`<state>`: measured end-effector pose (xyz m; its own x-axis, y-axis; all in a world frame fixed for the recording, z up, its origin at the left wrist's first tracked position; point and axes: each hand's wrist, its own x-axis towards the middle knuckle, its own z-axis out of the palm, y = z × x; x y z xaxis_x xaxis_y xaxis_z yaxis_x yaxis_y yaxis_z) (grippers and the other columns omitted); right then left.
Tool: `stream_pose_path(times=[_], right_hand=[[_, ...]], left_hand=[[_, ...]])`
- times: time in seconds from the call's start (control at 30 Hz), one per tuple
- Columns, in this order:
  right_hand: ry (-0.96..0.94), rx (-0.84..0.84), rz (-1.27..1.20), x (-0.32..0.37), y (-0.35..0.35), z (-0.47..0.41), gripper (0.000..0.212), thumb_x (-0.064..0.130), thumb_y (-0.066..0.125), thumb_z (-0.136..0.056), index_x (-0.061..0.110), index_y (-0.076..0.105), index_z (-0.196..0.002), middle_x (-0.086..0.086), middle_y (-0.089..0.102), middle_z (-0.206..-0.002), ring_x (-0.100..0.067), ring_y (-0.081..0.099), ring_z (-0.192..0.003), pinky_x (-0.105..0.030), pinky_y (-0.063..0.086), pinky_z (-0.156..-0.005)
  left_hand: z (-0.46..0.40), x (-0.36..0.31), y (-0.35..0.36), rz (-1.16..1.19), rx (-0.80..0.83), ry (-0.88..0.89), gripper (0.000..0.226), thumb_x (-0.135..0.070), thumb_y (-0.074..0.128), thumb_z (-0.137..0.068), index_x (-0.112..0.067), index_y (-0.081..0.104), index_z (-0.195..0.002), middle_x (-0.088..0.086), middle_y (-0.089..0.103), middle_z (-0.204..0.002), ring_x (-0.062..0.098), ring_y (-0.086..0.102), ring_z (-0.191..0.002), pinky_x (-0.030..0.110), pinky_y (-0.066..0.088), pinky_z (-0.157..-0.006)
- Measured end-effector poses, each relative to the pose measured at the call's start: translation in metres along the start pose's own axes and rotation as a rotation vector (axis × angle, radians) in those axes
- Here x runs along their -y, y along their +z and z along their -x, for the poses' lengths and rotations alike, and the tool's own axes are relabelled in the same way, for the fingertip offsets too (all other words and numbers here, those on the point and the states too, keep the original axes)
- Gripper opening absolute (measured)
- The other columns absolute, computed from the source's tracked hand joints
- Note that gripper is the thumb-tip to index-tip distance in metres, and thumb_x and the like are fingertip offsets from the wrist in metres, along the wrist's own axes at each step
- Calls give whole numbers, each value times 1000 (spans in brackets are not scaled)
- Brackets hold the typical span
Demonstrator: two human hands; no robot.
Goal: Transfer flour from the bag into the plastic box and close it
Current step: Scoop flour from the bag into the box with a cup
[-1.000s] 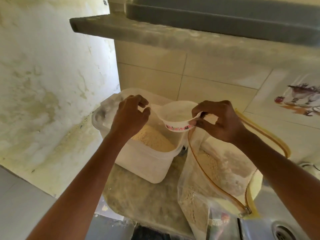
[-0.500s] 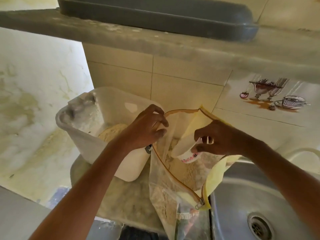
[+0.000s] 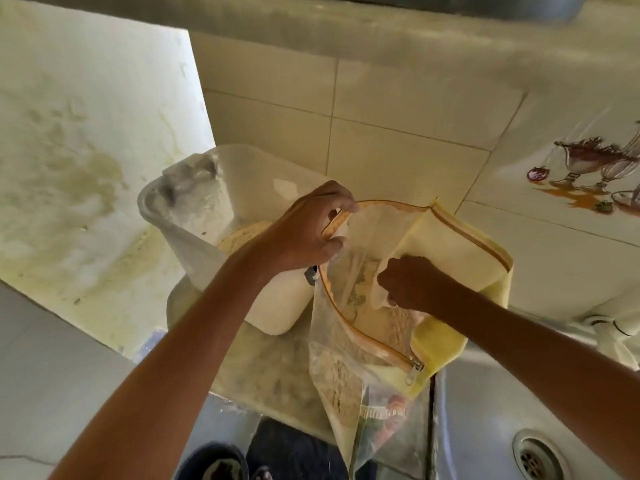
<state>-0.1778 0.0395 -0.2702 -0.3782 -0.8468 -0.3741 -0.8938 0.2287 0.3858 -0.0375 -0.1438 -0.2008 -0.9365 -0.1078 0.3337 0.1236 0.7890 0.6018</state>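
A clear zipper bag [image 3: 460, 244] with a yellow back panel stands open on the counter, flour visible inside it. My left hand [image 3: 308, 226] pinches the bag's orange zipper rim and holds the mouth open. My right hand [image 3: 408, 284] is plunged into the bag, fingers curled round a small white cup [image 3: 379, 299] that is mostly hidden by the plastic. To the left stands the white plastic box [image 3: 194, 223], lidless, with a mound of flour [image 3: 242, 235] in it. The box's lid is not in view.
A steel sink [image 3: 485, 427] with its drain [image 3: 535, 457] lies at the lower right. A tiled wall is behind, a concrete shelf overhead. The small counter [image 3: 270, 372] drops off at its front edge, with a dark bucket [image 3: 211, 462] on the floor below.
My right hand has carried the cup from over the box down into the bag. My left hand left the box rim and took hold of the bag's zipper edge.
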Motion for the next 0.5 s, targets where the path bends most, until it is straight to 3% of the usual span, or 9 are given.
stream_pose_path(times=[0.1, 0.27, 0.5], right_hand=[[-91, 22, -39, -1, 8, -7, 29, 27, 61, -98, 15, 63, -125, -11, 61, -128, -30, 62, -118, -39, 51, -99], [-260, 68, -104, 2, 11, -2, 14, 20, 69, -92, 16, 70, -105, -6, 68, -111, -25, 66, -106, -32, 51, -90], [-442, 54, -3, 28, -1, 3, 22, 20, 65, -96, 11, 69, -115, -9, 68, -110, -28, 65, -102, -38, 50, -88]], left_hand=[[0, 1, 0, -1, -4, -6, 49, -3, 76, -81, -10, 65, -128, -6, 55, -127, 6, 55, -111, 21, 48, -96], [-3, 2, 2, -5, -17, -4, 51, -5, 75, -82, -10, 62, -131, -5, 54, -130, 9, 55, -115, 18, 46, -97], [-4, 7, 3, -14, -27, 10, 50, -6, 76, -83, -9, 62, -131, -4, 53, -131, 7, 54, -116, 12, 44, -95]])
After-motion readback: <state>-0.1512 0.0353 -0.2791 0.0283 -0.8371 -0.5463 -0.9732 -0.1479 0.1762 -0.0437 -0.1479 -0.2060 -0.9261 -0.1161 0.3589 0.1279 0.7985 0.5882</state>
